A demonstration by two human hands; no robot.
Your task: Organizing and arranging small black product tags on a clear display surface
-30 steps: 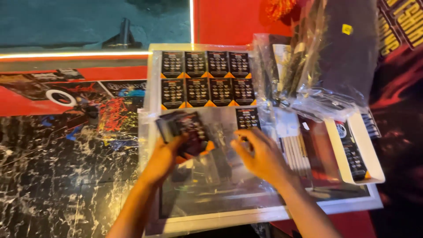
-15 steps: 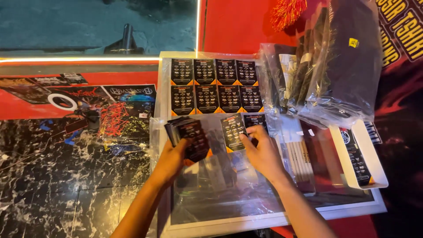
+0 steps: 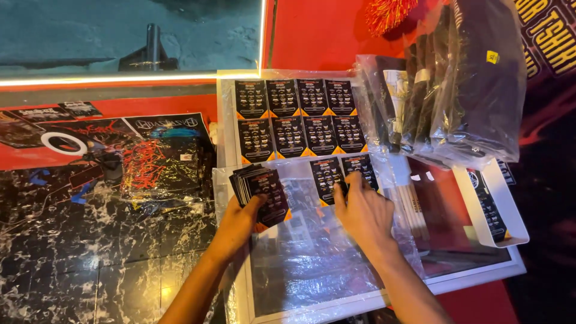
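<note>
Since the earlier frame a second dark card lies in the third row, left of the one at 1 o'clock; the grid fills right to left. Right hand rests flat, fingers spread, fingertips on those two cards, gripping nothing. Left hand is closed around a fanned stack of cards at 10 o'clock. Clear plastic sheet covers the white board. Bagged dark garments at 2 o'clock. Black marbled worktop, poster, red wall.

Black marbled floor, red wall, glowing light strip, possibly window above.
</note>
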